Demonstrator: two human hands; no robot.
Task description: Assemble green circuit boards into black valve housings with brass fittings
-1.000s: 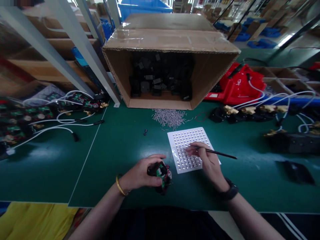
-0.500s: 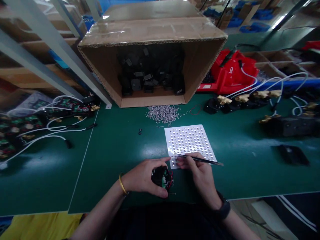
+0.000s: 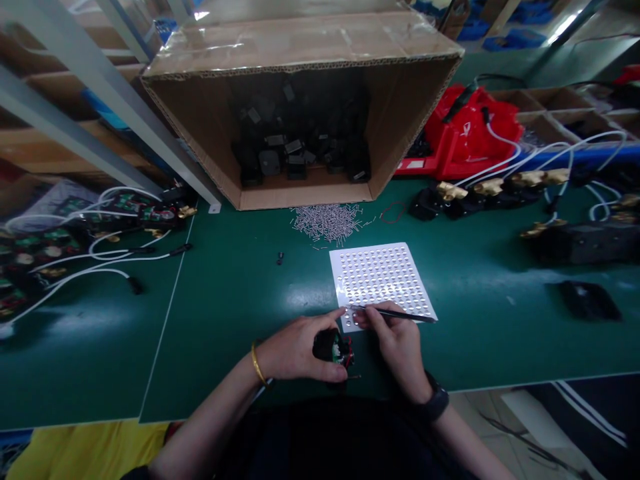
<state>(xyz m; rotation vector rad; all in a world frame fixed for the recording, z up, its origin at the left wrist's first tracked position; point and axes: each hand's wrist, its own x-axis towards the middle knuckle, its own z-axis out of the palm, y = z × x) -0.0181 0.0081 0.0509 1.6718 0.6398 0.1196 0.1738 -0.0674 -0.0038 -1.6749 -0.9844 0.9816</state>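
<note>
My left hand is wrapped round a black housing that has a green circuit board and red wires inside. Its index finger reaches to the left edge of a white sheet covered in rows of small shiny round pieces. Dark tweezers are pinched in my right hand, above the near part of that sheet. Their tip lies close to the sheet's lower left rows and my left fingertip. Whether the tip grips a piece is too small to tell.
Behind the sheet lies a pile of small screws, in front of a cardboard box of black housings. Two tiny dark parts sit left of it. Wired assemblies crowd the left; brass-fitted units and a black cover are right.
My left hand has shifted slightly right and up with the housing. The tweezers' back end has swung a little left, and my right hand has moved slightly left. The view has tilted a little.
</note>
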